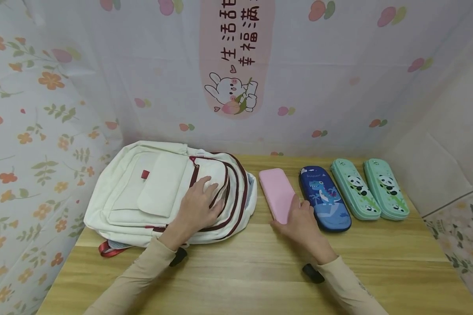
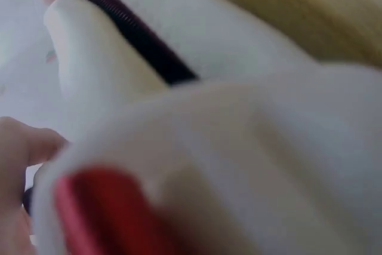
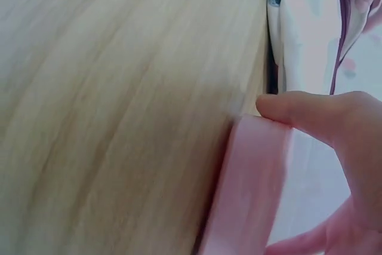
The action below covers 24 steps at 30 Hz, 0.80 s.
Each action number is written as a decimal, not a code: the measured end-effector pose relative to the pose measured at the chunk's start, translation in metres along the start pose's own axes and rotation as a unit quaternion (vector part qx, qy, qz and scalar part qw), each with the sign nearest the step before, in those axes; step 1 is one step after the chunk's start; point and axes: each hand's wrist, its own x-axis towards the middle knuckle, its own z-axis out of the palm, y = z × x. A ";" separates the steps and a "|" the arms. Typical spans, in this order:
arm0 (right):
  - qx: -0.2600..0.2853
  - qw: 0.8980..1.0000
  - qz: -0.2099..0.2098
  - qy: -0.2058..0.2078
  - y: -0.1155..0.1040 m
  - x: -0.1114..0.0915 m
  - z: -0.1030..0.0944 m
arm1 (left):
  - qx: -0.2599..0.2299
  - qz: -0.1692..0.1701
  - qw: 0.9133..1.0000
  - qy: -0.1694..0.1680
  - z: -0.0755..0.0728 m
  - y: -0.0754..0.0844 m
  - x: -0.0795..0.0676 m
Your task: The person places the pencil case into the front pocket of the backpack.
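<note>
Left fingers (image 1: pixel 201 184) parted on backpack (image 1: pixel 159 186), grip unclear, right fingers (image 1: pixel 295 205) wide, gripping pink case (image 1: pixel 276 188)

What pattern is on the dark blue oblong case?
The dark blue oblong case shows a light blue dinosaur with palm trees, clearest in the head view.

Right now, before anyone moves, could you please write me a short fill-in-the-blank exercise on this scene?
1. The left hand touches the backpack, while the right hand grips a case coloured ____.
2. The dark blue case is printed with a cartoon ____.
3. Each green case shows a black-and-white ____.
4. In all, ____ cases lie on the table.

Missing words: pink; dinosaur; panda; four.
</note>
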 end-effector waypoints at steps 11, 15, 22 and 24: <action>0.041 0.997 0.025 0.056 0.005 0.006 -0.010 | -0.032 -0.023 0.999 0.032 -0.009 -0.003 0.009; 0.053 0.996 0.022 0.074 0.007 0.006 -0.012 | -0.039 -0.033 0.999 0.018 -0.011 -0.003 0.010; 0.066 0.991 -0.011 0.115 0.005 0.006 -0.020 | -0.073 -0.028 0.996 0.044 -0.015 -0.006 0.013; 0.069 0.990 -0.020 0.122 0.003 0.006 -0.023 | -0.083 -0.028 0.994 0.061 -0.017 -0.009 0.014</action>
